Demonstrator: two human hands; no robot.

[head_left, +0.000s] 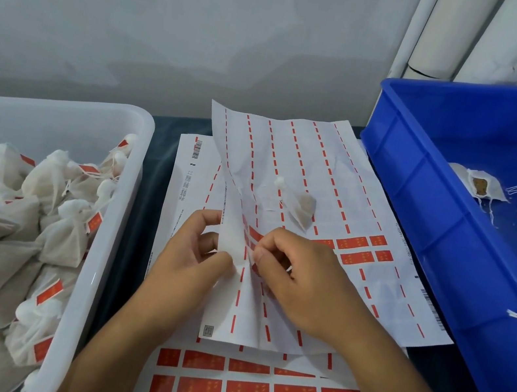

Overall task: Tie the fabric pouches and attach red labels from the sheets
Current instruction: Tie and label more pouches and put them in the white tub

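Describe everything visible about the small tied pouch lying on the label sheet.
The tied pouch is small, made of thin off-white fabric, with a brownish filling showing through. Its neck is gathered into a white knot at its far left end, and the body widens toward the near right. It lies on its side on the upper label sheet, among rows of red dashes. No red label shows on it, and neither hand touches it.

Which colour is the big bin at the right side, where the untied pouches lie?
The bin is bright blue, seen in the head view, the only one.
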